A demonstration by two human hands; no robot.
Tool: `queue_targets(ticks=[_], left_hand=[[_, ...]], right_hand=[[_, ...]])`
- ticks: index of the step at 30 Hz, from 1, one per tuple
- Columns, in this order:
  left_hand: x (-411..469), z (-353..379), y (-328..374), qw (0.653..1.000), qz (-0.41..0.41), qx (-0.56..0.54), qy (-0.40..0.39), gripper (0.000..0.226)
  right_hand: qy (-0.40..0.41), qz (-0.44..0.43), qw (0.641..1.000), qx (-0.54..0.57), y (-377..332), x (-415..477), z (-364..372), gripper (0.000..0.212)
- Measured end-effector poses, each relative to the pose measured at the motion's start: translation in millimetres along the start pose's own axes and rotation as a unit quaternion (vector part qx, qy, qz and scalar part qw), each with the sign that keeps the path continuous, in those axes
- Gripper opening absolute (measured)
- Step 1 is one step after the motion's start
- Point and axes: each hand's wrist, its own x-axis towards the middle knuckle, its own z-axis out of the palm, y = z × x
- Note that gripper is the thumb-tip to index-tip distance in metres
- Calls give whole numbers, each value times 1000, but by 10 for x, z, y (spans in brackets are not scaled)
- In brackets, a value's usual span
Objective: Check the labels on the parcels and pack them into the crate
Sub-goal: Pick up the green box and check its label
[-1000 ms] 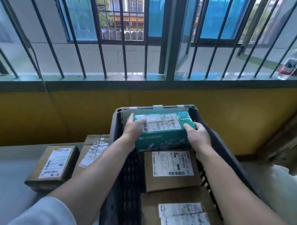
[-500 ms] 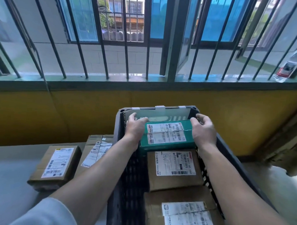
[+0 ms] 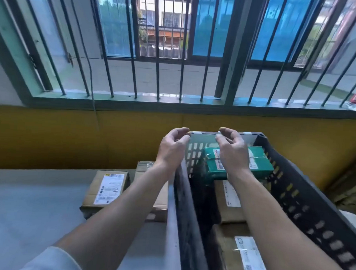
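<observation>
Though half-open, both hands (image 3: 172, 149) (image 3: 232, 154) empty.

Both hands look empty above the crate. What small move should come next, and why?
Probably swing the left hand down to the labelled brown parcel on the table, left of the crate. Both it and the right hand hold nothing, the green parcel lies inside the crate, and the brown one sits outside it.

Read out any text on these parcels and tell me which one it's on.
Nothing can be quoted.
Green parcel, label: too blurred.
Middle brown parcel in the crate, label: too blurred.
Nearest brown parcel, label: too blurred.
Brown parcel on the table, label: barcodes show, print too small.
</observation>
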Motion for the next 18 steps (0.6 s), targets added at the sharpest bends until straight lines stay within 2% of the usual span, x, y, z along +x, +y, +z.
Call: queue_targets(ticks=[6,13,18], left_hand=[[-177,-800,21,999,13,50,7,15],[-425,-2098,18,998,4,57,9,15],[-576,-2914,-16,997,-17,48,56,17]], right_hand=[[-13,-11,1000,1,-148,-452,646,19],[-44,2,999,6,-253,-1095,1778,15],[-95,17,995,11,-330,-1483,2544,17]])
